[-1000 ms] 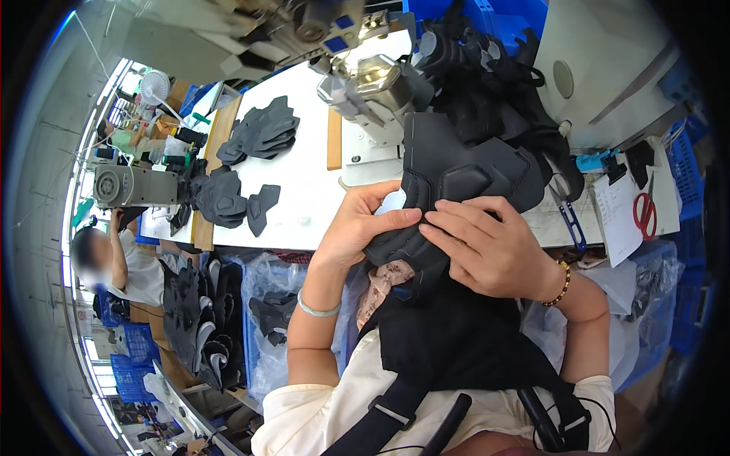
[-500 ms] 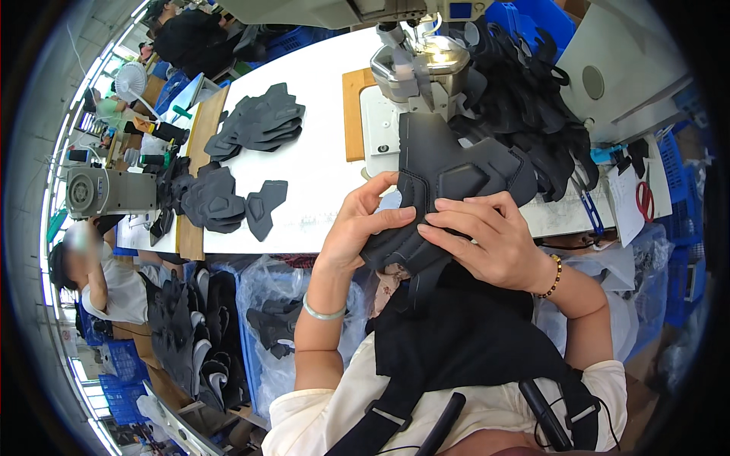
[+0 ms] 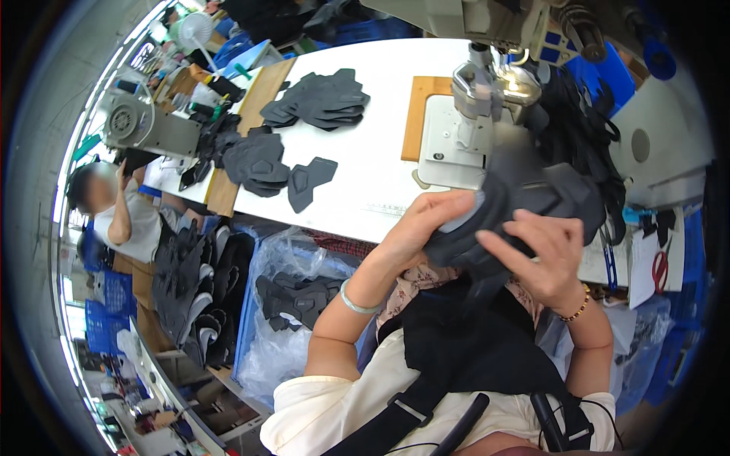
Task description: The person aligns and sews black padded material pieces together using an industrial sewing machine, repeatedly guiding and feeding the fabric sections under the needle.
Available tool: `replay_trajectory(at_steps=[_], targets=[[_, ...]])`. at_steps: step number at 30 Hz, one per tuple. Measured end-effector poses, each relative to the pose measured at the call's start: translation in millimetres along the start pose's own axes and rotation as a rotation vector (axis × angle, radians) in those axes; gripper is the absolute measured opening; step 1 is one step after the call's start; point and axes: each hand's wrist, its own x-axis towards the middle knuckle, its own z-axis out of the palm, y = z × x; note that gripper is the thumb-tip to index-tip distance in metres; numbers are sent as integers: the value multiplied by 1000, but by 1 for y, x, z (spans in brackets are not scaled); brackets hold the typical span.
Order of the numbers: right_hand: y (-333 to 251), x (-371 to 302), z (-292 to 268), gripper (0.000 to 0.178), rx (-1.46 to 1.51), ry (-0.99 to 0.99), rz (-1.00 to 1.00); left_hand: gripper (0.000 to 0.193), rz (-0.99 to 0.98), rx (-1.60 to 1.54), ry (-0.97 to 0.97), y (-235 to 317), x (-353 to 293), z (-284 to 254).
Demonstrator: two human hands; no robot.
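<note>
A dark grey padded panel [image 3: 511, 199] with raised shapes is lifted in front of the sewing machine [image 3: 487, 95], tilted and blurred by motion. At its left edge my left hand [image 3: 430, 222] is closed, thumb on top beside a pale patch. My right hand [image 3: 546, 254] grips the panel's near right part with bent, slightly parted fingers; the thumb is hidden. The panel's far end reaches toward the machine's metal plate [image 3: 449, 140] and blurs there. A darker flap hangs from its near side over my black apron [image 3: 456, 319].
Stacked grey panels [image 3: 323, 99] and a single panel [image 3: 310, 182] lie left on the white table [image 3: 380, 68]. Dark pieces [image 3: 582, 129] heap right of the machine. Red scissors [image 3: 660, 267] lie far right. A plastic-lined blue bin [image 3: 247, 327] stands below. Another person [image 3: 129, 220] sits left.
The panel has gone from lying steady to tilted and blurred, with its stitched face turned. My right fingers have spread slightly. The whole view has shifted, so the table sits further right.
</note>
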Motion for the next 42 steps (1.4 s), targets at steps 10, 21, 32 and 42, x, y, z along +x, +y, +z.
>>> replay_trajectory(at_steps=[10, 21, 32, 42], targets=[[73, 20, 5, 56, -286, 187, 246, 28, 48, 895, 704, 5, -61, -71], [78, 22, 7, 56, -92, 147, 343, 36, -1297, 143, 263, -342, -219, -257], [87, 22, 9, 46, 71, 216, 333, 38, -987, 428, 298, -317, -90, -203], [96, 20, 10, 41, 109, 248, 319, 41, -776, 743, 293, -336, -102, -177]])
